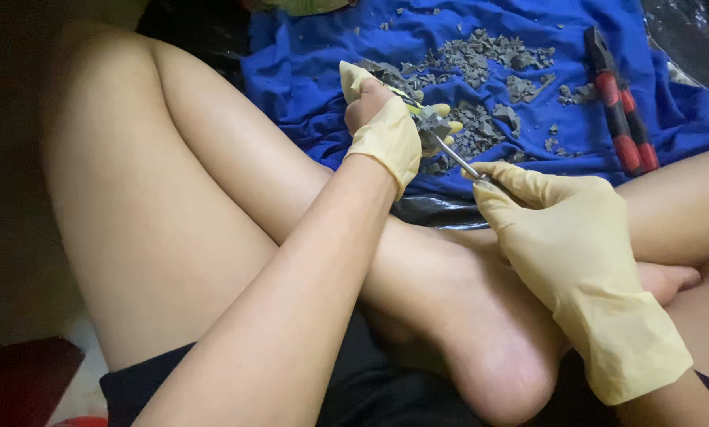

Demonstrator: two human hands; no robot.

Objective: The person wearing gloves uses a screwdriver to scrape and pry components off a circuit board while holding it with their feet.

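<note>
Currently the left hand (386,134) pinches a small, rigid, likely brittle grey chunk (432,125) above the blue cloth (307,71), while the right hand (564,237) is closed around a thin, stiff metal tool (455,158) near its rear end.

A makeshift home work spot on the floor: a blue cloth (307,71) strewn with grey chips (481,55), red-handled pliers (619,103) lying alongside, dim surroundings.
</note>
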